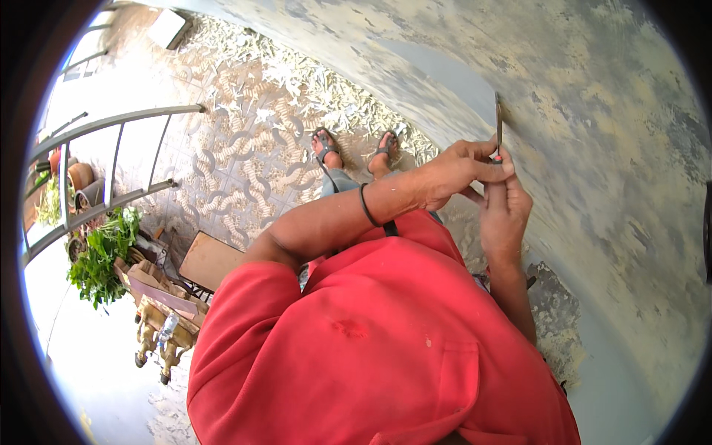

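Note:
Both my hands are at the wall (pixel 593 163), right of my body. A scraper (pixel 499 119) with a thin dark metal blade points up and away from me, seen almost edge-on against the wall. My left hand (pixel 469 169) pinches it near the base of the blade between thumb and fingers. From below, my right hand (pixel 507 211) is closed around the lower part, which is mostly hidden by the fingers. A small red spot shows between the two hands. Patches of old paint are gone from the wall, and a smoother grey area lies beside the blade.
Pale paint flakes (pixel 326 85) litter the patterned tiled floor (pixel 230 163) along the wall and near my sandalled feet (pixel 326 148). To the left are a metal railing (pixel 119 119), potted plants (pixel 104 256) and a small brown-topped table (pixel 210 259). A whitish box (pixel 167 28) lies at the far left.

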The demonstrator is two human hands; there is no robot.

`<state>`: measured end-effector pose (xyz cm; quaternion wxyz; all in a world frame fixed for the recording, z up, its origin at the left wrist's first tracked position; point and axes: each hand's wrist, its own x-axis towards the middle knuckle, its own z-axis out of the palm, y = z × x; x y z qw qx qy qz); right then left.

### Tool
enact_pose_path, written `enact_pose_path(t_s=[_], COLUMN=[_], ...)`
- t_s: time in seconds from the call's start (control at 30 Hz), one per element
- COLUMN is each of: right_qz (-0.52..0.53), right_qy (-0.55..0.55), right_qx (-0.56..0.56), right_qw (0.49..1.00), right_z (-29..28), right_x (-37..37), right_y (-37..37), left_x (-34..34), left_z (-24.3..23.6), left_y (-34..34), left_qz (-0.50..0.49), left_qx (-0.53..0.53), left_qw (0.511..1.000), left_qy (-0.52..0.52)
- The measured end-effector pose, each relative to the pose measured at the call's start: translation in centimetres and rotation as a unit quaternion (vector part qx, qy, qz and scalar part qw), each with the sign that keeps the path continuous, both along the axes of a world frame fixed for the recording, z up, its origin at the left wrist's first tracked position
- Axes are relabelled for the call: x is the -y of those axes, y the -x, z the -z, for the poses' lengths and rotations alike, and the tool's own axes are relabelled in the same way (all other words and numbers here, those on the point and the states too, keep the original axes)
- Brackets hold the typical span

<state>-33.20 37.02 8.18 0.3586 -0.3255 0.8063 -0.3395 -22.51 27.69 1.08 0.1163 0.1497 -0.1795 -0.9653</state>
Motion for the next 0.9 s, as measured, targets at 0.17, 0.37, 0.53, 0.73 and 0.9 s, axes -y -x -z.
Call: enact_pose_path(t_s=[0.17, 0.37, 0.53, 0.73, 0.9], right_qz=[-0.004, -0.019, 0.008, 0.015, 0.061], right_qy=[-0.013, -0.051, -0.008, 0.036, 0.036], right_qx=[-0.003, 0.023, 0.014, 0.007, 0.048], right_qw=[1.0, 0.998, 1.0, 0.999, 0.996], right_z=[-3.9, 1.6, -0.7, 0.4, -2.2], right_x=[-0.1, 3.7, -0.1, 0.6, -1.1], right_y=[0.5, 2.0, 0.1, -0.2, 0.6], left_x=[-1.2, 0.8, -1.3, -0.3, -2.0], left_z=[-2.8, 0.7, -1.8, 0.2, -2.7], left_y=[-0.7, -0.3, -2.4, 0.0, -0.8], left_qz=[-0.017, -0.021, -0.009, 0.0, 0.0], left_qx=[-0.023, 0.035, -0.012, -0.019, -0.037], left_qw=[0.999, 0.999, 0.999, 1.0, 0.999], left_qy=[0.037, 0.006, 0.043, 0.02, 0.021])
